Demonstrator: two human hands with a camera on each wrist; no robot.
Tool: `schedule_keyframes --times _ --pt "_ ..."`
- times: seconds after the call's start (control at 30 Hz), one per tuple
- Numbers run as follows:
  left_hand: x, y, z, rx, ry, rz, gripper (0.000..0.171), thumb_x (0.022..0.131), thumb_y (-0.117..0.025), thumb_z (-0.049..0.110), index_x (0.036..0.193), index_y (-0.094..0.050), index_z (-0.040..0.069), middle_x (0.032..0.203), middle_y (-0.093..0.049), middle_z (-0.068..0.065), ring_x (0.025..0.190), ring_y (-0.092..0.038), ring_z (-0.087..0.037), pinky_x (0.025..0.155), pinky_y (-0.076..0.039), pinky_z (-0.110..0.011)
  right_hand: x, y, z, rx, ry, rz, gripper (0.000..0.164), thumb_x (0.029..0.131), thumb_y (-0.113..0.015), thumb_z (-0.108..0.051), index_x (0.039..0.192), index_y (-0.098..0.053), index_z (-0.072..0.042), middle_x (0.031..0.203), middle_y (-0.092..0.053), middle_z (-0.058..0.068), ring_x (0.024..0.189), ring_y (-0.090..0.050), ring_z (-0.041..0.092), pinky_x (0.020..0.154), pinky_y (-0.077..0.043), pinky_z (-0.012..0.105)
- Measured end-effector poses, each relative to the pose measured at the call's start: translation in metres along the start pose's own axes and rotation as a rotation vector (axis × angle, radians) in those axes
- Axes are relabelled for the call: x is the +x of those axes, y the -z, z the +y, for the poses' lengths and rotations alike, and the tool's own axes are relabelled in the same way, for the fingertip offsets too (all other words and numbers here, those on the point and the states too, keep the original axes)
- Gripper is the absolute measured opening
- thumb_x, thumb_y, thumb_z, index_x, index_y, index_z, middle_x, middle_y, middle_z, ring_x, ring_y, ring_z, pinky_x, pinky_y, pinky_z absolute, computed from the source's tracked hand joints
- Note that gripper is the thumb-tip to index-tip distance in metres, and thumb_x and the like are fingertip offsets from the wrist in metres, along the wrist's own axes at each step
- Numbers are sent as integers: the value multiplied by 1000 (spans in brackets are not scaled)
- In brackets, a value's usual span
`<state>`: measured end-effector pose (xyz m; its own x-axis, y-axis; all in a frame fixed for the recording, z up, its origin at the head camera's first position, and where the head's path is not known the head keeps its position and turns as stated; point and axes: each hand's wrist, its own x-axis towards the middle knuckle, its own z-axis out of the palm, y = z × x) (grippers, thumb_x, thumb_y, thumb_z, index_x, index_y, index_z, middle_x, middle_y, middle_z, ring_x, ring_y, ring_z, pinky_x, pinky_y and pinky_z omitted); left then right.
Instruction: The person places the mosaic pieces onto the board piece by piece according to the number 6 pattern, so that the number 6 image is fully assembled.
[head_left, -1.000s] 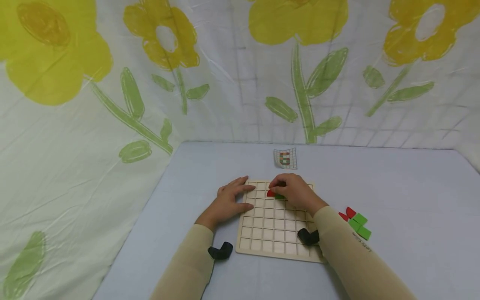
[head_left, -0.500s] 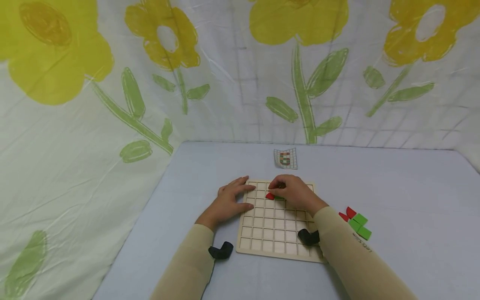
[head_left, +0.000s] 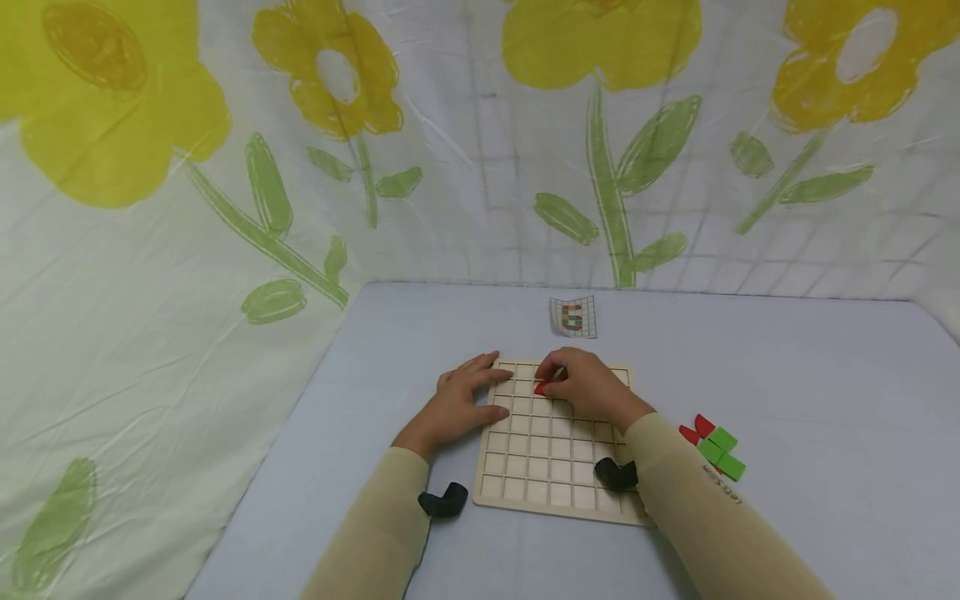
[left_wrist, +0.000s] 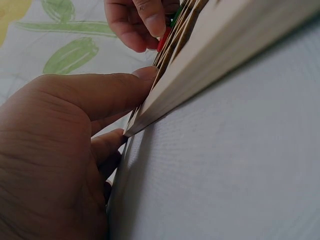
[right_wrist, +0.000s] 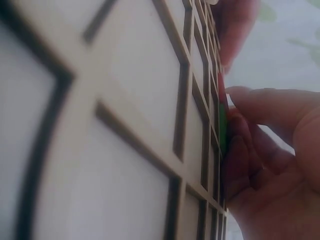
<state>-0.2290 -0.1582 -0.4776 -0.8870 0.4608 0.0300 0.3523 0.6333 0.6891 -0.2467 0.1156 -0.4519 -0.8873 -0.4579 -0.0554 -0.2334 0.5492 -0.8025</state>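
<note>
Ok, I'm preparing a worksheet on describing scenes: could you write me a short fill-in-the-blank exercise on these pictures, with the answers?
1. The left hand rests on the ____ edge of the wooden grid board.
2. In the head view, the piece showing at the right hand's fingertips is coloured ____.
3. The loose pieces beside the right sleeve are red and ____.
4. Of the board and the pattern sheet, the one farther from the person is the ____.

Missing words: left; red; green; pattern sheet.

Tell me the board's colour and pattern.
The board is pale beige with a square grid; clearest in the head view.
</note>
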Motion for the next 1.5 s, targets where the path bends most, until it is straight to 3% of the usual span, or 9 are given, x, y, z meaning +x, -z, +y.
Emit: schedule_keyframes --times 0.27,0.77,1.07,1.3,1.5 --pt "0 1 0 6 4 0 60 97 -83 34 153 -65 22 175 -34 1 163 -21 -20 125 -12 -53 -1 4 2 -1 -46 3 17 102 -75 -6 119 -73 -6 113 -70 5 103 -67 23 96 -53 49" --pt "1 1 1 9 5 -8 60 97 -84 34 153 -65 21 175 -35 0 163 -22 -21 124 -13 -55 1 2 -3 -16 -4 -31 20 99 -78 -2 118 -74 -6 109 -70 2 100 -68 22 95 -54 48" --pt "1 1 0 13 8 -8 60 97 -84 33 153 -65 22 175 -34 1 163 -21 -21 124 -13 -54 2 -1 -9 -89 34 -34 16 100 -77 -2 115 -75 -6 109 -70 0 100 -68 20 95 -55 47" --pt "1 0 -1 20 22 -10 61 97 -83 36 154 -65 23 176 -33 2 163 -20 -19 125 -12 -53 1 -1 -11 -128 34 -12 12 108 -69 -7 119 -74 -7 106 -70 -1 97 -66 19 91 -55 47" --pt "1 0 0 19 26 -4 60 97 -83 36 153 -65 23 175 -34 2 163 -21 -20 125 -12 -54 0 -2 -10 -110 17 -25 13 109 -67 -8 120 -73 -8 107 -72 -1 100 -67 20 92 -54 48"
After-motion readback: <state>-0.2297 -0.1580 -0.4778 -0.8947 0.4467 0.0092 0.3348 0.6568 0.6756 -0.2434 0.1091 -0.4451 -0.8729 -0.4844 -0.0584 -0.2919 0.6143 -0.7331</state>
